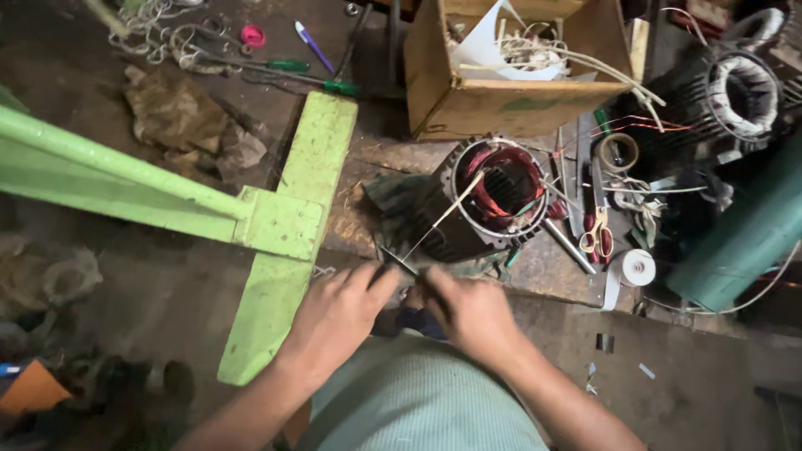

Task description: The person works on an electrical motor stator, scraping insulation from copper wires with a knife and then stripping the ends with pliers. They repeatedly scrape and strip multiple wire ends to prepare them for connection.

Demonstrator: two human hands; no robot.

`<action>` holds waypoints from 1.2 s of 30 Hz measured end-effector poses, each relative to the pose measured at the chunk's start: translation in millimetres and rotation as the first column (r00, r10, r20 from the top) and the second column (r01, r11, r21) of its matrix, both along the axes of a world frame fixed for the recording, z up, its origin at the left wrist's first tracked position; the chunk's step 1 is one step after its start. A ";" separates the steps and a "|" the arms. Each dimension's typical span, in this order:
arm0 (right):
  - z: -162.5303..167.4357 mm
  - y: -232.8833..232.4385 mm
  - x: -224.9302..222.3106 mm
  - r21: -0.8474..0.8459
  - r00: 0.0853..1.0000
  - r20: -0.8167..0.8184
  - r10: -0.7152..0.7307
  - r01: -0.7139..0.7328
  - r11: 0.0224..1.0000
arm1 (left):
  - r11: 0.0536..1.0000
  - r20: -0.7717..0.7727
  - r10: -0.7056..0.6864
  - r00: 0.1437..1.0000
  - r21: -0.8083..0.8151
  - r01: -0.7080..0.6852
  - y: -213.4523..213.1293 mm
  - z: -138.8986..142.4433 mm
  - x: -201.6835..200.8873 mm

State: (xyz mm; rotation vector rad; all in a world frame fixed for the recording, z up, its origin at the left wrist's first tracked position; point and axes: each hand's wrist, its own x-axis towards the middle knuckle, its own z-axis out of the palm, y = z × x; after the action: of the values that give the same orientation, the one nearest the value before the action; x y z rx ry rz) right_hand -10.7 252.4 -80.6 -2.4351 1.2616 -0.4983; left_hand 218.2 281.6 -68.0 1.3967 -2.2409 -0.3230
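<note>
Head view, looking down on a dark, dirty worktop (167, 292). The largest thing on it is a light green metal frame (284, 225), a long bar coming in from the left and joined to a flat crosspiece that runs towards the person. At the far edge stands an open cardboard box (501, 104) stuffed with white paper and pale sleeving. To the right lies a teal cylinder (748, 238), with a second wound stator (742, 93) behind it. In the middle, just in front of the box, sits the motor stator (493, 200), a dark finned housing on its side with red-copper windings showing in its round opening. A crumpled brown rag (188, 121) lies at the left rear. Both hands are closed in a pinch close together, just in front of the stator: the left hand (334, 321) and the right hand (472, 313) grip a thin dark tool or strip (399, 264) between their fingertips; what exactly it is cannot be told. A thin pale strip (443, 217) runs from there up into the stator's opening. Smaller items lie right of the stator: a roll of tan tape (619, 153), a white tape roll (637, 267), red-handled scissors (596, 238). Green-handled screwdrivers (313, 75) lie at the rear.
</note>
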 end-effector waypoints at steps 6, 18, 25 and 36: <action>1.1 -0.7 -2.9 0.022 0.997 0.066 0.033 -0.034 0.999 | 1.000 0.023 0.003 1.000 0.015 -0.004 -4.3 3.7 -1.2; 13.7 1.7 -5.2 0.034 0.986 0.002 -0.167 0.167 0.985 | 0.745 -0.370 0.290 0.882 0.666 0.034 -20.9 -18.9 -30.0; 46.3 1.1 1.0 -0.288 0.970 -0.103 -0.222 0.185 0.940 | 0.980 -0.128 -0.064 0.990 -0.196 0.038 -17.6 -3.8 1.7; 3.6 2.1 -2.5 -0.026 0.975 -0.132 -0.176 0.174 0.984 | 0.997 0.136 -0.038 0.990 -0.062 0.047 -6.8 0.3 0.6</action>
State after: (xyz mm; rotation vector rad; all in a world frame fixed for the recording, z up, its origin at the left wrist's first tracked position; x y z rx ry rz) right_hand -13.2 254.5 -76.9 -2.4160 1.5427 -0.3960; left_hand 218.8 274.8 -67.7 1.3755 -2.3705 -0.1734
